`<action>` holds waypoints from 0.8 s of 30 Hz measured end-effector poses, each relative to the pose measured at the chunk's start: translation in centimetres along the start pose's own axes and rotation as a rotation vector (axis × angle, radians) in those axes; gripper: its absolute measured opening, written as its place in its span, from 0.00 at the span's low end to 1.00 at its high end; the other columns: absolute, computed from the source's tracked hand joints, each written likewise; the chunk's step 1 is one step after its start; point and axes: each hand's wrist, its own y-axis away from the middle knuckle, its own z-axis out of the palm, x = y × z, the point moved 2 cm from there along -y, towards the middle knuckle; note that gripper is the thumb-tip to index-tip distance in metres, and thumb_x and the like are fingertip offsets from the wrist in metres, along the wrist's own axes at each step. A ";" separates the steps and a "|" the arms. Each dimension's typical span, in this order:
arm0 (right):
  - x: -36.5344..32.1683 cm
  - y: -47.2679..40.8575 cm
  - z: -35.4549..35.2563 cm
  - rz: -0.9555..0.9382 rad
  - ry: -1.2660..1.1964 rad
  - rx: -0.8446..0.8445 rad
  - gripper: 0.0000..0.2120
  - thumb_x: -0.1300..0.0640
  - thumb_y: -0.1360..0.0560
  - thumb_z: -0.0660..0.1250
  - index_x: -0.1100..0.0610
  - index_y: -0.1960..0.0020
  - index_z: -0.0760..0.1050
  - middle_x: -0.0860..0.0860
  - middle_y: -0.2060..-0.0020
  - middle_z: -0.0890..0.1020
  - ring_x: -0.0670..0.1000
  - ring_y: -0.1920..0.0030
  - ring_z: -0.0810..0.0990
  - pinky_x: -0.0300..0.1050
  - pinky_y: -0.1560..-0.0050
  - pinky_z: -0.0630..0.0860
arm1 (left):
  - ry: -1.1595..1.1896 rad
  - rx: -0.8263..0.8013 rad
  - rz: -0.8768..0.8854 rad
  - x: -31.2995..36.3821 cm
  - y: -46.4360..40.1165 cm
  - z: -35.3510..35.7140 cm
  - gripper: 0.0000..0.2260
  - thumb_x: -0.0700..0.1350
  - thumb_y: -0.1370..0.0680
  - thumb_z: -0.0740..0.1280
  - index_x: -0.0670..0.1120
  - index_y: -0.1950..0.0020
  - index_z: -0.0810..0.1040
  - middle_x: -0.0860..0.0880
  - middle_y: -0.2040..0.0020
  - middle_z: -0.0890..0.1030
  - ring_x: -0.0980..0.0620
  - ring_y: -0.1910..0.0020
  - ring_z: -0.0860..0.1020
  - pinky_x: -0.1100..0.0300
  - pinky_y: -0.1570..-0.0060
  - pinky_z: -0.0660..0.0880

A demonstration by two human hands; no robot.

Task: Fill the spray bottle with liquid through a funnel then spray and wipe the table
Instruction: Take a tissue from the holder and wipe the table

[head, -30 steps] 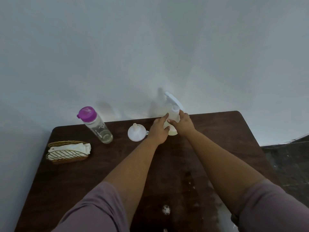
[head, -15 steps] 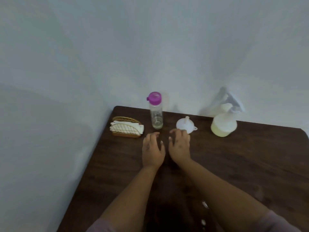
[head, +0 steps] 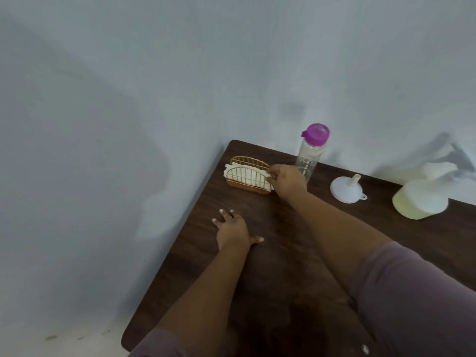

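Left hand (head: 232,231): flat on table (head: 257,292), fingers spread, holding nothing.
Right hand (head: 286,179): fingertips pinch white napkins (head: 248,176) at holder (head: 249,174).
Spray bottle (head: 422,198): far right, blurred.
Funnel (head: 346,189): inverted, beside capped bottle (head: 310,153).

Dim, even, bluish light fills the scene, with no glare. A broad soft shadow lies on the wall (head: 128,150) at left, and a fainter one behind the spray bottle (head: 422,194) at far right. The whole picture is soft; the spray bottle smears most. Wide-angle distortion bends the tabletop (head: 231,266) edges.
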 end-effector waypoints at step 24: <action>-1.0 1.2 -3.4 0.070 -0.437 0.160 0.05 0.60 0.23 0.63 0.54 0.48 0.70 0.49 0.56 0.78 0.49 0.56 0.76 0.42 0.56 0.73 | -0.033 -0.022 0.003 0.2 -0.6 0.3 0.55 0.63 0.29 0.73 0.39 0.20 0.41 0.35 0.20 0.41 0.29 0.23 0.45 0.42 0.31 0.67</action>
